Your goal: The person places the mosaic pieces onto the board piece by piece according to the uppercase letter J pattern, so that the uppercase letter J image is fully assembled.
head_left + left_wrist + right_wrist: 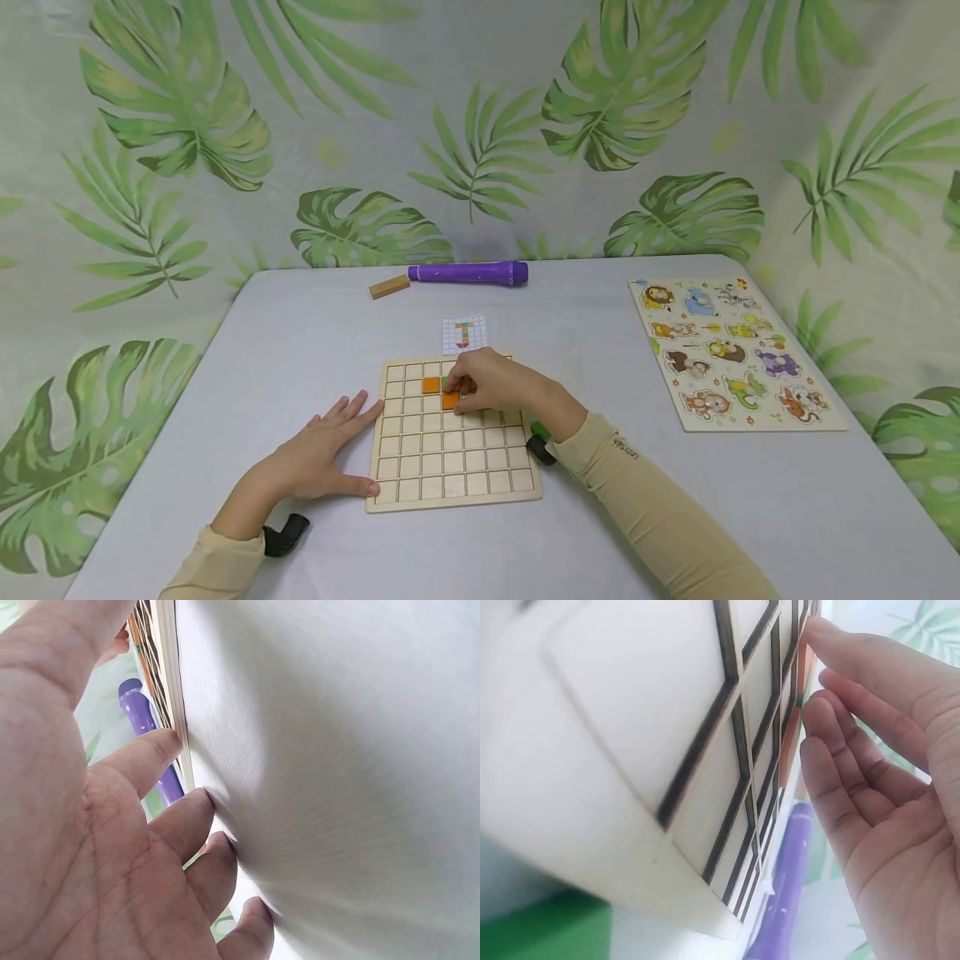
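A wooden grid board (432,464) lies flat on the table. Fingers spread, my left hand (318,454) rests at its left side, thumb on the near left corner and a fingertip against the edge; the left wrist view shows that hand (97,847) close up. Over the board's far part, my right hand (495,382) pinches an orange square tile (450,401) between thumb and forefinger, down at the grid. Left of it sits another orange tile (431,385). A green tile (445,383) is mostly hidden by the fingers. The right wrist view shows the same hand (885,787) side-on.
A small pattern card (453,333) lies just beyond the board. Farther back are a purple tube (468,273) and a wooden block (390,287). An animal puzzle board (738,354) lies at right. Something green (547,930) is beside the grid board, below the right wrist.
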Demonstrator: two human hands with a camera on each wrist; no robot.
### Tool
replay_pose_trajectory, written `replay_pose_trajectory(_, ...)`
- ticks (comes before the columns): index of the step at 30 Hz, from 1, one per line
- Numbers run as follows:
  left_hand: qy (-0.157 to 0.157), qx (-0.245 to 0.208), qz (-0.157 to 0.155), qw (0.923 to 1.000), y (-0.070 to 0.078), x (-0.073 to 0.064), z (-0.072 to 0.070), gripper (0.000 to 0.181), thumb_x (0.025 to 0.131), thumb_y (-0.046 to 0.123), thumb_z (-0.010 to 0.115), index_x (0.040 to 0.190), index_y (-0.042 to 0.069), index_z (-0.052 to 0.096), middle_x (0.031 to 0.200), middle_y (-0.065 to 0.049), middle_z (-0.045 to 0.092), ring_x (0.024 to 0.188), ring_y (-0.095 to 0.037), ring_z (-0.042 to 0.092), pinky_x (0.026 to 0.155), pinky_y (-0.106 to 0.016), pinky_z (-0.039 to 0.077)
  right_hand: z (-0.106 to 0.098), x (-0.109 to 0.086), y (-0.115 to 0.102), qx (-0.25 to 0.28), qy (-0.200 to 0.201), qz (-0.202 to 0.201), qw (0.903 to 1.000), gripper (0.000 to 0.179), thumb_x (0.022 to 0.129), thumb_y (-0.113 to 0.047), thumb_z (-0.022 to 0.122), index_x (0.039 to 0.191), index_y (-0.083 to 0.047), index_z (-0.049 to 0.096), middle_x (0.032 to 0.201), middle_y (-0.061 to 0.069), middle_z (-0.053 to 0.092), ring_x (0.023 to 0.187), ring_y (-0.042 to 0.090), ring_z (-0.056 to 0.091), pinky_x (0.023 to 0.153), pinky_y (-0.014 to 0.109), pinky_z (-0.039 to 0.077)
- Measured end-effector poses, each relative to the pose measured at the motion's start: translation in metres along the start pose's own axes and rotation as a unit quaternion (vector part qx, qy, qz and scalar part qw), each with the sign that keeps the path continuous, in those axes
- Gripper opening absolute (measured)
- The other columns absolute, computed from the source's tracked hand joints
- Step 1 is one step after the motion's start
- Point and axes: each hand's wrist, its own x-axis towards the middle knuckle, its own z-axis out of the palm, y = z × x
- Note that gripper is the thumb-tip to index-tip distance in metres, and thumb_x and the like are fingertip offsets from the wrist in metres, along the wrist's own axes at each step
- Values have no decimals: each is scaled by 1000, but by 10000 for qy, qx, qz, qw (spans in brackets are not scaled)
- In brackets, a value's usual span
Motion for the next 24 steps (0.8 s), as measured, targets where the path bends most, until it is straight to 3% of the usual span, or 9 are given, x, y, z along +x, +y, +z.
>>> replay_pose_trajectory(7, -9, -47, -14, 10000, 1, 0, 0, 117, 79, 66, 87, 171, 18, 32, 179, -22, 19, 163, -54, 15, 123, -81, 19, -3, -3, 0, -111, 88, -65, 9999, 25, 94, -15, 85, 116, -5, 80, 107, 6, 74, 92, 12, 65, 84, 19, 56)
replay_pose_trajectory(13, -7, -1, -16, 10000, 0, 1, 1, 118, 79, 67, 86, 171, 19, 31, 179, -21, 18, 164, -54, 15, 123, -81, 19, -10, -10, 4, -53, 193, 215, 9996, 24, 94, -14, 84, 116, -5, 80, 109, 5, 75, 94, 13, 66, 85, 21, 56)
replay_pose_trajectory(24, -25, 15, -41, 10000, -2, 1, 2, 119, 78, 68, 86, 171, 19, 31, 179, -22, 18, 163, -54, 15, 122, -81, 20, -32, -46, 16, -184, 56, 629, 9978, 27, 93, -18, 86, 118, -7, 80, 109, 4, 74, 96, 14, 65, 89, 25, 57)
